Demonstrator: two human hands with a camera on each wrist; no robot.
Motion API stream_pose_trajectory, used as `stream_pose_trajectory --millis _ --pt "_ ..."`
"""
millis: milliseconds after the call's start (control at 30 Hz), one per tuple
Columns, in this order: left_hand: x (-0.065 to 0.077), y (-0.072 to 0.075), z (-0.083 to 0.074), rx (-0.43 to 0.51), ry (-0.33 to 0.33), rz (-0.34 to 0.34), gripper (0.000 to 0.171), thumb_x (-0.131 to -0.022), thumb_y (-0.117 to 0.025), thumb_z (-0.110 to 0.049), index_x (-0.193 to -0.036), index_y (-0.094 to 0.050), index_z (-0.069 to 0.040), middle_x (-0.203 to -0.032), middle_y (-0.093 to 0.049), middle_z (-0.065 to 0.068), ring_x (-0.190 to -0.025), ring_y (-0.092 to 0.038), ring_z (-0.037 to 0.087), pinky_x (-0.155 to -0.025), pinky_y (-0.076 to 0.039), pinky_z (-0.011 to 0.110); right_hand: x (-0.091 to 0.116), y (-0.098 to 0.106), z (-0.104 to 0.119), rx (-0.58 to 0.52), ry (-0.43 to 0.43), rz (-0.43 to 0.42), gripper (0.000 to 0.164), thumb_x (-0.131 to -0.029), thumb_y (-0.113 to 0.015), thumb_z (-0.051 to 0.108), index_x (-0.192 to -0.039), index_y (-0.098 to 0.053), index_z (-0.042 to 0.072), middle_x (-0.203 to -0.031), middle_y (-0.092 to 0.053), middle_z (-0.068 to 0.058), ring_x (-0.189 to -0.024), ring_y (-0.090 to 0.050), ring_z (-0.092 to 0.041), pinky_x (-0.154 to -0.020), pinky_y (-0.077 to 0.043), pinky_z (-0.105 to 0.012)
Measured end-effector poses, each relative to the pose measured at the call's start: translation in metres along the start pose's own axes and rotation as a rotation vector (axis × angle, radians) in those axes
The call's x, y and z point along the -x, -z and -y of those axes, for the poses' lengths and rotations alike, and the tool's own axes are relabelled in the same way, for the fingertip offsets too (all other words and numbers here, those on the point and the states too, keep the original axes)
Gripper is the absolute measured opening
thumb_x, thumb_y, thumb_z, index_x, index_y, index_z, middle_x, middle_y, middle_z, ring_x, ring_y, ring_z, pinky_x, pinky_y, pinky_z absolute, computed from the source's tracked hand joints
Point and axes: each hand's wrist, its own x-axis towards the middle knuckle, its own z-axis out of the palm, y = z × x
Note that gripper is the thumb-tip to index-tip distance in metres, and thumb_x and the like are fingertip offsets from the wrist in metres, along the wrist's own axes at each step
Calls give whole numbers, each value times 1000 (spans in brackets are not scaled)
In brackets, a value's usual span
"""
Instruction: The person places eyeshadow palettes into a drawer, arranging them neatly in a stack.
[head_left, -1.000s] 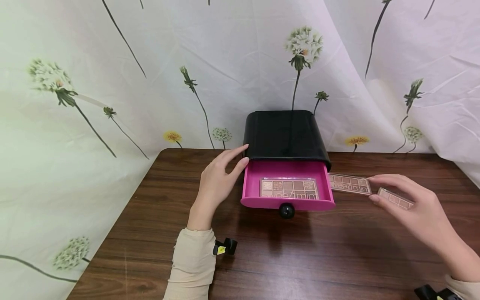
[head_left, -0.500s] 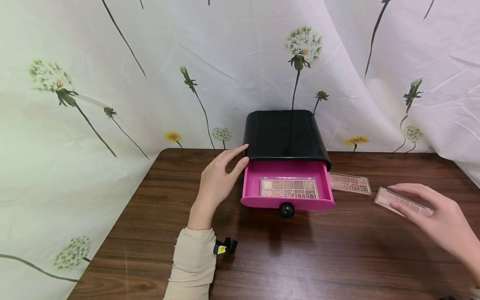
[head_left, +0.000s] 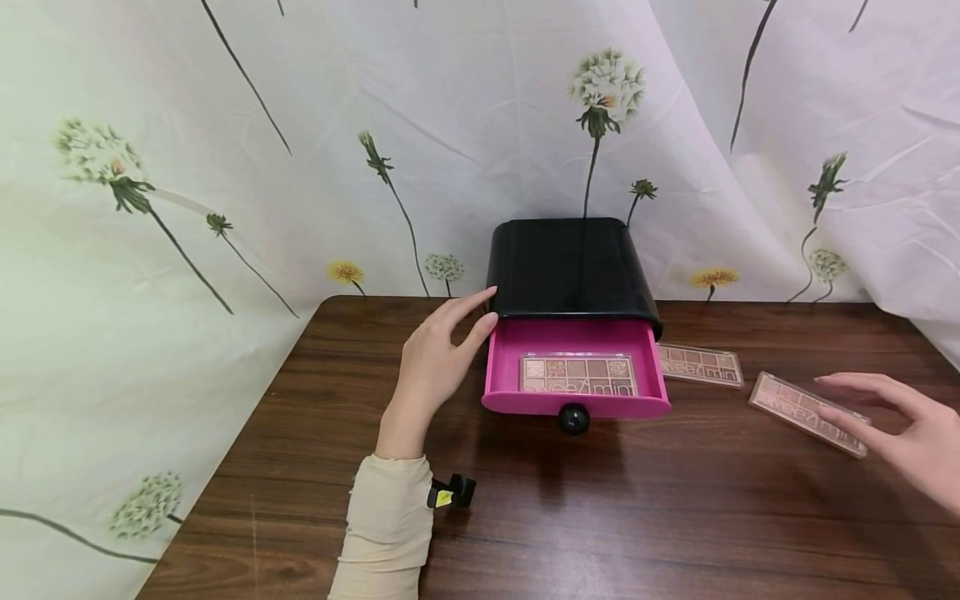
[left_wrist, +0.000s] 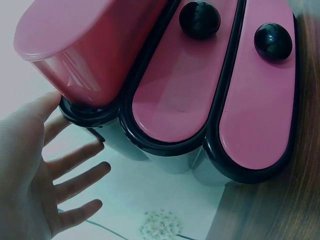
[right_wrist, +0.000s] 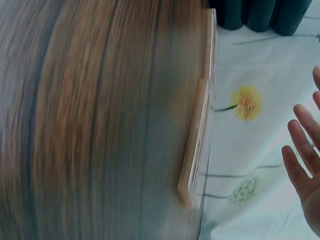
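Observation:
A black drawer box [head_left: 570, 267] stands against the backdrop with its pink top drawer [head_left: 652, 367] pulled out. Inside that drawer lies an eyeshadow palette [head_left: 577, 375]. My left hand [head_left: 435, 358] touches the box's left side with fingers extended; in the left wrist view the fingers [left_wrist: 80, 182] are spread below the box's rim. A second palette [head_left: 701, 367] lies on the table right of the drawer, partly hidden by it. Farther right, a third palette [head_left: 795, 408] lies at an angle, with my right hand [head_left: 900, 425] over its right end, fingers loose and apart.
Two lower pink drawers with black knobs [left_wrist: 200, 20] are closed in the left wrist view. The top drawer's black knob [head_left: 573, 419] juts forward. Brown wooden table [head_left: 337, 417] surrounds the box; a floral cloth [head_left: 450, 125] hangs behind.
My right hand has carried the third palette rightward, laid it on the table and let go of it, then drawn back to the right. The left hand has stayed put.

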Motion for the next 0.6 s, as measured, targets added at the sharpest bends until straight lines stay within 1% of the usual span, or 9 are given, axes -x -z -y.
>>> stream_pose_trajectory --millis 33,133,200,267,367,433,533,600 --pt "0 0 0 0 1 -1 43 -89 -39 -63 -130 -46 -51 -129 -52 -14 -121 -47 11 -92 -41 44 0 1 -3 -22 16 -4 45 -68 -73 -15 -110 -65 -2 -106 -64 14 -97 -55 5 -77 -38 -4" --pt "0 0 1 -2 2 -2 43 -89 -39 -63 -130 -46 -51 -129 -52 -14 -121 -47 11 -92 -41 44 0 4 -12 -85 36 -19 47 -65 -69 -23 -109 -63 -8 -107 -65 9 -96 -56 2 -78 -40 -6" --pt "0 0 0 -3 1 -2 43 -89 -39 -63 -130 -46 -50 -130 -52 -14 -121 -47 11 -92 -40 45 -1 5 -17 -109 41 -30 48 -63 -67 -27 -108 -62 -10 -107 -65 9 -95 -57 2 -78 -40 -6" --pt "0 0 0 -5 1 -2 43 -89 -39 -64 -130 -46 -50 -130 -52 -14 -121 -47 11 -92 -40 45 0 7 -22 -113 27 -30 49 -63 -66 -29 -109 -61 -11 -107 -64 13 -94 -57 2 -78 -41 -5" --pt "0 0 0 -3 0 1 43 -89 -38 -64 -130 -45 -51 -130 -51 -14 -121 -46 11 -93 -40 45 2 8 -31 -108 16 -18 49 -63 -65 -28 -109 -60 -11 -106 -63 19 -92 -57 4 -77 -41 -5" --pt "0 0 1 -1 0 0 43 -89 -38 -64 -130 -45 -51 -130 -51 -14 -121 -46 11 -93 -40 45 3 9 -38 -111 1 -5 48 -64 -66 -26 -109 -60 -10 -105 -62 20 -92 -57 5 -76 -41 -5" --pt "0 0 1 1 1 -2 43 -89 -38 -64 -130 -45 -51 -130 -51 -14 -121 -47 11 -93 -40 45 6 10 -48 -111 -40 20 47 -66 -69 -22 -110 -60 -8 -104 -62 22 -92 -56 9 -74 -41 -4" --pt "0 0 2 -1 2 -4 43 -89 -38 -64 -130 -45 -52 -130 -51 -15 -121 -47 10 -92 -40 45 8 11 -56 -97 -74 47 48 -67 -71 -18 -112 -61 -5 -104 -61 25 -93 -55 13 -73 -40 -3"
